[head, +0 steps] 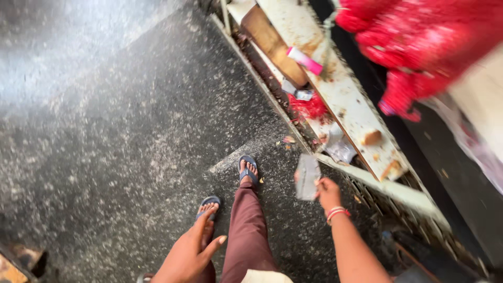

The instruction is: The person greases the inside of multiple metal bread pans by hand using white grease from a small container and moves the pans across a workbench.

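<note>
Crumpled grey wrapper (307,177) pinched in right hand (328,193); left hand (189,252) open, empty

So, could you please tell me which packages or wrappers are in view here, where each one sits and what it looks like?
Flat packet: held in the right hand, grey-silver, roughly rectangular, blurred.
Pink and white tube: lying on the dirty white ledge, slim, tilted.
Small silvery wrapper: beside the ledge, crumpled.
Red mesh sack: top right, bulging, blurred.
The left hand is open and holds nothing.
</note>
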